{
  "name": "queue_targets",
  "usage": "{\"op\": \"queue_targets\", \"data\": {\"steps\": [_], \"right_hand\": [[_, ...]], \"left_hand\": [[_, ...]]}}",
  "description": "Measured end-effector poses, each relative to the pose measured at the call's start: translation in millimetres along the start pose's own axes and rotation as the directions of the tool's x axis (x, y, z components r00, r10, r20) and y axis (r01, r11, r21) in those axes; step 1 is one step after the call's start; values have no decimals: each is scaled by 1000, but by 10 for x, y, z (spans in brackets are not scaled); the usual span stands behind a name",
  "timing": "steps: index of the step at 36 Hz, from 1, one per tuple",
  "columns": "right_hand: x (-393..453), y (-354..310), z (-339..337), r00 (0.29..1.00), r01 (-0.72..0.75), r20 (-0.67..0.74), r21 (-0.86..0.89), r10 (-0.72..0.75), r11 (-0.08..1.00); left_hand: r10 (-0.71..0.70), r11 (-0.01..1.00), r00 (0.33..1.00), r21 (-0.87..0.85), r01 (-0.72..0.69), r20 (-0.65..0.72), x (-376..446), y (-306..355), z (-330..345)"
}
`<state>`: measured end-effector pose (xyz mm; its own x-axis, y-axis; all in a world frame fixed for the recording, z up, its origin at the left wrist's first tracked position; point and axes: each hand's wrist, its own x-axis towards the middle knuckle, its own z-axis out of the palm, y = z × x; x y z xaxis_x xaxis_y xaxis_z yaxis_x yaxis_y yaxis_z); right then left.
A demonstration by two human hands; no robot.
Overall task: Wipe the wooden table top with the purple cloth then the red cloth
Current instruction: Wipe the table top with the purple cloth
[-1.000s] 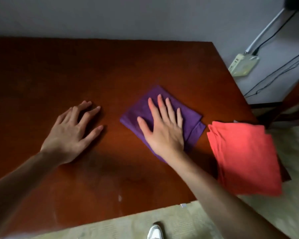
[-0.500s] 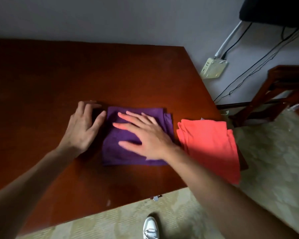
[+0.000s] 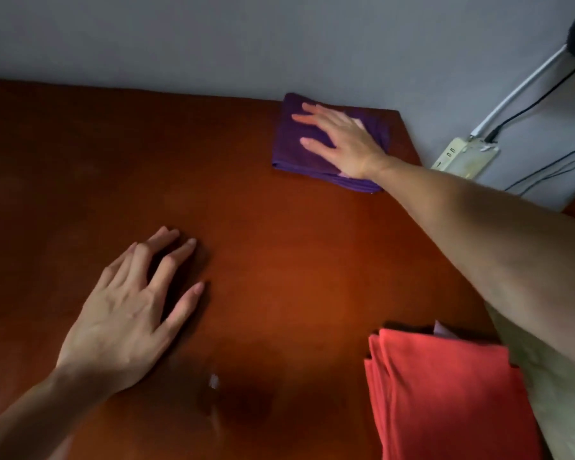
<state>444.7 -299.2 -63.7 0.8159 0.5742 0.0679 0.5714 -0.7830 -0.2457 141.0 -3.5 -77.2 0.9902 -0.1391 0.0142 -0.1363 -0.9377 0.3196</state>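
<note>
**Purple cloth pressed flat at the far right corner of the table**

The right hand (image 3: 342,141) lies palm down on the purple cloth (image 3: 296,151), its fingers straight and spread, pressing the fabric against the wooden table top (image 3: 279,260). Nothing is gripped or pinched; the hand simply bears down on the cloth. The cloth is folded into a thick, roughly square pad, its layered edges showing along the side nearest the person. It sits at the table's far right corner, its far edge up against the grey wall (image 3: 213,38) that runs behind the table.

The left hand (image 3: 127,317) rests flat on the bare wood, on the near left part of the table, well apart from the purple cloth. Its fingers are extended and slightly fanned, the thumb held out to the side, and it holds nothing.

The red cloth (image 3: 445,400) lies folded at the table's near right edge, untouched by either hand, under the line of the right forearm and well apart from the purple cloth. A small pale corner of something peeks out behind its far edge; what it is cannot be told.

A dull smear (image 3: 213,383) marks the wood near the table's front edge, between the left hand and the red cloth. Beyond the table's right edge, a pale power strip (image 3: 462,157) with cables sits against the wall.
</note>
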Motion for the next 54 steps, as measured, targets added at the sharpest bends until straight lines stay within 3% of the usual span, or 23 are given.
{"op": "queue_targets", "data": {"steps": [7,13,22,26,33,35,38,45,49,54], "right_hand": [[75,82,-13,981,-190,-30,-13,189,982],[-455,-49,45,922,-380,-79,-9,378,925],[-2049,-324,30,966,-258,-58,-84,254,962],[-2310,-346,20,984,-178,2,-118,179,977],[-1814,49,-156,991,56,126,-102,-43,993],[-1506,170,-176,995,3,102,-104,8,995],[-1012,239,-183,977,-207,38,-94,211,974],[-58,53,-52,798,-602,-51,-22,600,798],[50,-110,16,771,-637,-42,-13,636,771],[-269,-622,188,860,-511,-38,-63,509,858]], "left_hand": [[-26,999,1000,-22,26,-15,36,3,13],[-31,999,999,-25,31,-22,21,-1,39],[-38,999,998,-31,37,-45,2,11,58],[-33,999,999,0,33,-26,2,3,67],[-26,1000,1000,3,26,-18,5,4,58],[-28,1000,999,3,28,-27,-3,14,58],[-28,1000,999,1,28,-33,12,24,39],[4,1000,998,2,-4,-57,12,46,34],[15,1000,998,8,-15,-62,29,12,40],[13,1000,998,-3,-13,-66,13,33,30]]}}
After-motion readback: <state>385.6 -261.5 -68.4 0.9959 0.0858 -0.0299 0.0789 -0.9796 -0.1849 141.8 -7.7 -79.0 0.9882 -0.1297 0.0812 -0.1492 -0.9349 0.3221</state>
